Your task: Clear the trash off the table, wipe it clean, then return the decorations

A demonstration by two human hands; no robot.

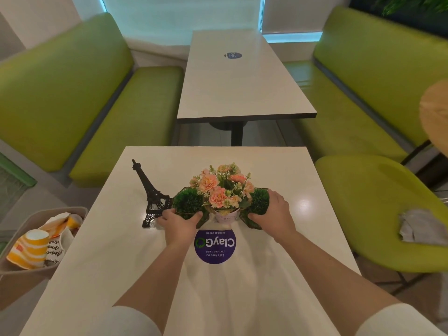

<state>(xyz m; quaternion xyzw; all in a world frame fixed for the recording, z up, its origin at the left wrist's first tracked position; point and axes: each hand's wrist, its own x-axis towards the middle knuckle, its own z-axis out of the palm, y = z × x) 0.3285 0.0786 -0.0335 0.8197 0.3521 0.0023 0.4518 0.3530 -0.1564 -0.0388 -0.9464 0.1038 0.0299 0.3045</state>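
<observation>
Wire planter (219,209) – btwn both hands' fingers (194,218)

Purple round sticker (215,246) on table (278,170), "ClayGO", "Clean as you go", "Let's keep our pantries clean"

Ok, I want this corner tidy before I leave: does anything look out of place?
One thing: a crumpled grey cloth lies on the seat of the lime-green chair right of the white table. The black Eiffel Tower model stands upright, and both hands hold the wire flower arrangement.
</observation>
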